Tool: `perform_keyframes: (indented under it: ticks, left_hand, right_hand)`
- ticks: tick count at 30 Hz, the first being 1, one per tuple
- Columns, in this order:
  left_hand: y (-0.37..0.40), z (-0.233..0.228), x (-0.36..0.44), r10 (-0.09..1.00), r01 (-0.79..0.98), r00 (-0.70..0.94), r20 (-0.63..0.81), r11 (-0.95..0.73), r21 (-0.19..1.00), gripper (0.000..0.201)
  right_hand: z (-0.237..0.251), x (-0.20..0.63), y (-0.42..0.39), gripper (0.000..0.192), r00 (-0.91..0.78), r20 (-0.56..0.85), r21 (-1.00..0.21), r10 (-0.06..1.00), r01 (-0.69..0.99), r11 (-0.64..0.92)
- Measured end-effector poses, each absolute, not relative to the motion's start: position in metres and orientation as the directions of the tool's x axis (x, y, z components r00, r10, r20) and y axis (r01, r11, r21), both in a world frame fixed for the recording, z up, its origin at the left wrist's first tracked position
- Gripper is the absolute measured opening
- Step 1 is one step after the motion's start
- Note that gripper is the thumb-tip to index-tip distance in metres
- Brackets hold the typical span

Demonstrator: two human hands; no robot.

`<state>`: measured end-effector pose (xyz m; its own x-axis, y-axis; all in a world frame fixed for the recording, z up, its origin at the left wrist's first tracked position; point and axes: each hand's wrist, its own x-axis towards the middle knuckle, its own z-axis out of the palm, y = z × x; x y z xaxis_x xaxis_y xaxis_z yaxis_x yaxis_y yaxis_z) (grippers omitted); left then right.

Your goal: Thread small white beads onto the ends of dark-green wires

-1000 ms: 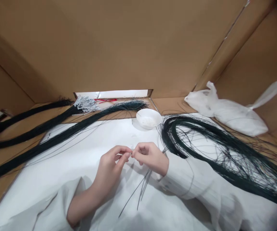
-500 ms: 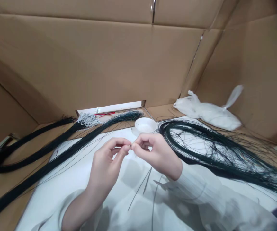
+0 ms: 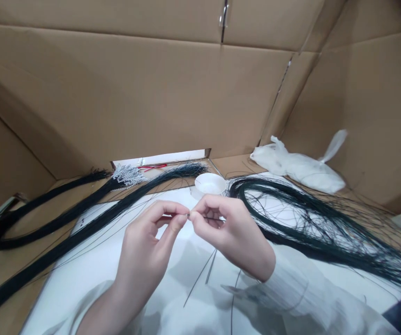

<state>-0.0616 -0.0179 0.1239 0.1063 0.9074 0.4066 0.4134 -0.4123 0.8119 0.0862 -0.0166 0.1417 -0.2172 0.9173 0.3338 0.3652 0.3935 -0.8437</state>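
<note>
Since the earlier frame both hands have been raised slightly and brought nearer the camera, so that they are seen larger, while the things around them have stayed where they were. Brown cardboard walls (image 3: pixel 172 88) are seen closing in the work area on three sides. The desk (image 3: pixel 92 260) is covered by a white sheet, with bare cardboard showing along its left edge. A large looped bundle of dark green wires (image 3: pixel 312 223) is spread over the right part of the sheet, and a long straight bundle of dark wires (image 3: pixel 82 228) is laid slantwise across the left part; a further curved dark bundle (image 3: pixel 36 214) is found beyond it on the cardboard. A white plastic bag (image 3: pixel 301 170) is set against the right wall. A small white bowl (image 3: pixel 210 184) is placed at the far edge of the sheet, just behind the hands. A cluster of small silvery pieces (image 3: pixel 128 174) is seen near the back wall. The left hand (image 3: pixel 144 251) and the right hand (image 3: pixel 231 228) are held together above the sheet, fingertips nearly touching; each is closed in a pinch on a thin dark wire (image 3: pixel 205 217), whose tip is held between the two pinches. A few loose wire strands (image 3: pixel 203 274) are seen trailing below the hands.
</note>
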Motion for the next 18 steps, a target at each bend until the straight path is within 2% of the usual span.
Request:
perform_keyframes:
  ticks: [6,14,18]
  left_hand:
    - [-0.023,0.129,-0.052,0.869,0.507,0.072,0.489,-0.454,0.732,0.004]
    - [-0.027,0.138,-0.039,0.890,0.423,0.047,0.453,-0.428,0.799,0.005]
    - [-0.030,0.142,-0.034,0.880,0.448,0.020,0.474,-0.432,0.783,0.005]
  right_hand:
    - [0.146,0.092,-0.016,0.013,-0.223,0.339,-0.855,0.914,0.332,0.398]
    - [0.155,0.108,-0.018,0.012,-0.256,0.316,-0.887,0.913,0.261,0.381]
    - [0.157,0.112,-0.022,0.013,-0.245,0.338,-0.885,0.909,0.245,0.395]
